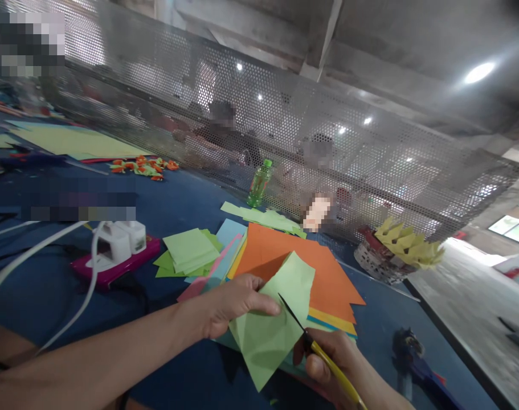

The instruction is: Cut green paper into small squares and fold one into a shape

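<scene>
Light green paper [263, 347] is pinched in my left hand [242, 299], thumb on top and fingers beneath. My right hand [327, 359] grips a pair of yellow-handled scissors [334, 370]. One dark blade lies across the face of the green paper, its tip close to my left thumb; the other blade is hidden. Under my hands rests a stack of coloured sheets, with an orange sheet [280, 245] on top and yellow, blue and pink edges showing. Left of the stack is a small pile of green paper squares [188, 250].
A pink-and-white power strip [118, 262] with white cables sits left. Behind are green paper strips [263, 218], a green bottle [259, 185] and orange-green paper pieces [143, 167]. A basket with yellow paper [407, 245] and a dark blue tool [425, 370] are right. A perforated metal screen [165, 85] borders the table.
</scene>
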The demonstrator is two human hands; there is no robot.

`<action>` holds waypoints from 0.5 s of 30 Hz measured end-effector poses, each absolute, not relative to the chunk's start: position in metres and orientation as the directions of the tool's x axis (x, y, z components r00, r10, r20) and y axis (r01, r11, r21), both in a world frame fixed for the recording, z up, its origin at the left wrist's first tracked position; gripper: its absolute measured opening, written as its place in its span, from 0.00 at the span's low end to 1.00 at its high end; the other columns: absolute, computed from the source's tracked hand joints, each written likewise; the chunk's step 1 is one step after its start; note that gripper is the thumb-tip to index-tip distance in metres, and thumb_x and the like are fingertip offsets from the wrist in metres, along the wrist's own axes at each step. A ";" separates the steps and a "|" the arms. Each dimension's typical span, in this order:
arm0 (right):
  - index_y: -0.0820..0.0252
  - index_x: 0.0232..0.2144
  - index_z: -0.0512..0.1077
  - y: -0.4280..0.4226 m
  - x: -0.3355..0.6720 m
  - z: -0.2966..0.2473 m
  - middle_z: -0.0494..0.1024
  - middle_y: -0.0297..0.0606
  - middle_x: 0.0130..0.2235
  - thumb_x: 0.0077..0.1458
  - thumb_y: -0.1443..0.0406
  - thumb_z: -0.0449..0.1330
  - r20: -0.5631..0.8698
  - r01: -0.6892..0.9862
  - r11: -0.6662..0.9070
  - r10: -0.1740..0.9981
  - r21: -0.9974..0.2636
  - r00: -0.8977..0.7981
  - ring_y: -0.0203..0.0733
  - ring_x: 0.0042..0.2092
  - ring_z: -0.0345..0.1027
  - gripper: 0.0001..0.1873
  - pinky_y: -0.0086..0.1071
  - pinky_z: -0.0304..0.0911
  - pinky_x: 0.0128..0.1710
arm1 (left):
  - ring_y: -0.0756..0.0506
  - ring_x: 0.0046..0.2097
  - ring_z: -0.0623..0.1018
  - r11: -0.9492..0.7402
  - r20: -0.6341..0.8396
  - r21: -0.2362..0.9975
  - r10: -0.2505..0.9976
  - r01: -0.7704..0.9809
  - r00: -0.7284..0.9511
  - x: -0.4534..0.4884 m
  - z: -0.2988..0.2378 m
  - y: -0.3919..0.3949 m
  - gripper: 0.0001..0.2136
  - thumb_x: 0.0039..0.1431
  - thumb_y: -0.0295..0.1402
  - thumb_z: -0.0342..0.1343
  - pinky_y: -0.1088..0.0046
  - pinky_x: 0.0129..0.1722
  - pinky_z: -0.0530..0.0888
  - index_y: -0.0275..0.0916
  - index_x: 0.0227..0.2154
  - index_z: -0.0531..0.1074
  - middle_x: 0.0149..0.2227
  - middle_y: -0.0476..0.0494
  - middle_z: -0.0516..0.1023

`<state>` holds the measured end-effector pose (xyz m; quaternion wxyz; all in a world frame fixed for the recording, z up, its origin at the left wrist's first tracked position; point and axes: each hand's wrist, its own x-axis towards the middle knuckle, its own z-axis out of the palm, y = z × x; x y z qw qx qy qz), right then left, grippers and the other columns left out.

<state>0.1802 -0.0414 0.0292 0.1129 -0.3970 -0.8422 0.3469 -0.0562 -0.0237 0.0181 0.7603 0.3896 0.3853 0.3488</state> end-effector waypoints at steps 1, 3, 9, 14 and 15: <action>0.63 0.29 0.71 -0.041 0.180 0.028 0.60 0.29 0.21 0.55 0.35 0.46 -0.089 0.597 0.440 0.751 -0.671 -0.654 0.32 0.25 0.50 0.37 0.29 0.44 0.25 | 0.44 0.30 0.80 0.455 -0.316 0.860 0.830 -0.230 0.459 -0.056 0.018 -0.023 0.12 0.36 0.30 0.68 0.71 0.32 0.75 0.34 0.28 0.80 0.31 0.39 0.83; 0.63 0.28 0.72 -0.040 0.181 0.026 0.62 0.30 0.22 0.53 0.34 0.47 -0.093 0.607 0.433 0.759 -0.666 -0.644 0.33 0.25 0.52 0.38 0.29 0.45 0.25 | 0.44 0.30 0.80 0.467 -0.326 0.854 0.824 -0.230 0.463 -0.056 0.018 -0.023 0.11 0.36 0.30 0.68 0.70 0.32 0.75 0.34 0.27 0.80 0.31 0.38 0.83; 0.63 0.29 0.72 -0.037 0.186 0.020 0.62 0.30 0.22 0.51 0.32 0.47 -0.107 0.642 0.432 0.773 -0.634 -0.626 0.33 0.25 0.53 0.39 0.28 0.45 0.24 | 0.43 0.29 0.80 0.485 -0.343 0.845 0.816 -0.227 0.466 -0.056 0.018 -0.022 0.11 0.35 0.30 0.68 0.70 0.32 0.75 0.33 0.26 0.79 0.30 0.37 0.83; 0.63 0.30 0.71 -0.037 0.186 0.021 0.61 0.29 0.21 0.50 0.31 0.46 -0.101 0.641 0.437 0.773 -0.630 -0.626 0.32 0.25 0.50 0.41 0.28 0.45 0.25 | 0.42 0.30 0.80 0.481 -0.339 0.851 0.810 -0.210 0.479 -0.056 0.018 -0.022 0.11 0.36 0.30 0.67 0.69 0.33 0.75 0.32 0.27 0.80 0.32 0.35 0.83; 0.63 0.30 0.71 -0.037 0.185 0.021 0.61 0.29 0.21 0.49 0.31 0.46 -0.098 0.635 0.437 0.771 -0.637 -0.629 0.32 0.25 0.50 0.41 0.28 0.46 0.25 | 0.42 0.30 0.80 0.480 -0.339 0.852 0.810 -0.207 0.479 -0.056 0.018 -0.022 0.11 0.36 0.30 0.67 0.69 0.33 0.75 0.32 0.27 0.80 0.32 0.35 0.83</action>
